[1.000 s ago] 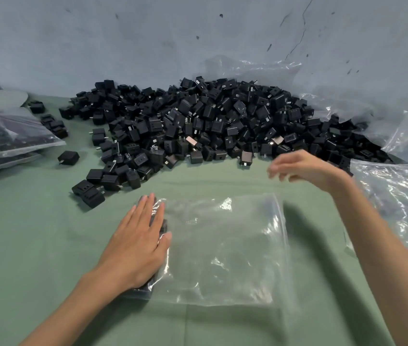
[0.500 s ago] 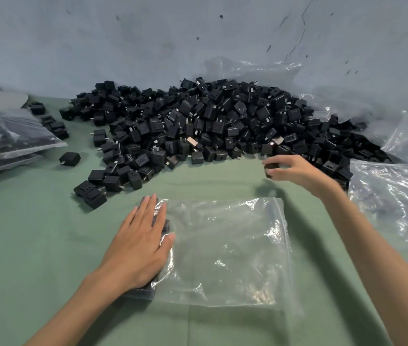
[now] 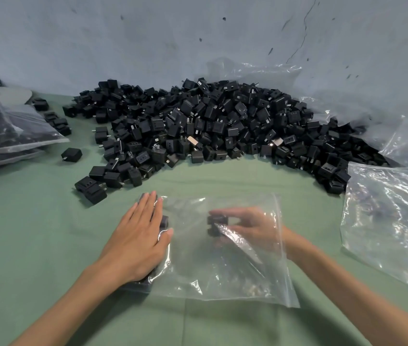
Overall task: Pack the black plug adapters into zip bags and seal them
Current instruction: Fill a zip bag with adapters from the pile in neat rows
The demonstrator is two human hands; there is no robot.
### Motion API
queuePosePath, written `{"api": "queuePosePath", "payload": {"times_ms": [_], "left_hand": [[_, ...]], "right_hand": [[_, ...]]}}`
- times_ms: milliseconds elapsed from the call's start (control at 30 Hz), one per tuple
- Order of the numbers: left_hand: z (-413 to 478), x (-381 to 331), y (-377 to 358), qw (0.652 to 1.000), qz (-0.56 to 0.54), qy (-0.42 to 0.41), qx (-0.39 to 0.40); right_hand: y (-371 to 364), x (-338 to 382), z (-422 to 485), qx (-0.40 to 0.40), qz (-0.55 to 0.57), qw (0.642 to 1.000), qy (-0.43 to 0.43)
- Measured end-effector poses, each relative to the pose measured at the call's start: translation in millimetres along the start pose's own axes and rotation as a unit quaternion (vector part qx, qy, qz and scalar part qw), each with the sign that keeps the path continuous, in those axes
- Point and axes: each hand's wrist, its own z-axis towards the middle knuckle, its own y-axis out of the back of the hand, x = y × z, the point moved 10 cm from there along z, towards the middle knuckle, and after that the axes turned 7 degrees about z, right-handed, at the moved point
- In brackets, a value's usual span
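Carrying a couple of black plug adapters point(image 3: 216, 224) into the clear zip bag point(image 3: 223, 270), well inside it and not yet set down; pinched between thumb and curled fingers of the right hand point(image 3: 250, 227), in through the mouth on the bag's right side. Somewhat blurred, so cannot tell the exact count. Pressing flat on the bag's left end with the left hand point(image 3: 138, 243), fingers straight and together, gripping nothing, over the packed adapters point(image 3: 164, 221) already lying there. Lying flat on the green table cloth point(image 3: 35, 233), near the loose pile point(image 3: 223, 126) heaped against the wall; filled bags point(image 3: 5, 131) stacked far left, empty bags point(image 3: 393, 221) at right.

Filling, by the look of it, with plenty of room left and sealing a good way off. Next: slide the pinched pair leftward against those under the palm, let go, withdraw without dragging the film, reach back to the pile.

Against half a second ago: then at the near edge of the pile, closing on adapters outside the bag; now inside it with them in hold. Same flat press on the left, much the same place for the bag
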Motion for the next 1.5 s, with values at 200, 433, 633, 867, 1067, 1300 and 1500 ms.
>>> {"api": "queuePosePath", "payload": {"times_ms": [200,433,633,867,1067,1300,1500], "left_hand": [[1,1,-3,1.000,0.005,-0.002,0.000],[2,3,-5,1.000,-0.002,-0.003,-0.007],[0,1,-2,0.999,-0.050,-0.006,-0.012],[-1,1,-1,0.997,-0.073,-0.006,-0.014],[-1,0,2,0.999,-0.052,-0.007,-0.012],[-2,-2,4,0.998,-0.063,-0.006,-0.015],[-1,-1,2,0.998,-0.067,-0.007,-0.017]], "right_hand": [[-26,34,26,-0.071,-0.092,0.980,0.160],[-37,30,26,-0.037,-0.201,0.965,0.166],[-23,38,27,-0.162,-0.131,0.955,0.210],[-61,13,54,-0.061,-0.234,0.950,0.199],[-56,19,71,-0.100,-0.205,0.958,0.176],[-44,10,72,-0.123,-0.097,0.976,0.150],[-58,24,78,-0.078,-0.157,0.968,0.179]]}}
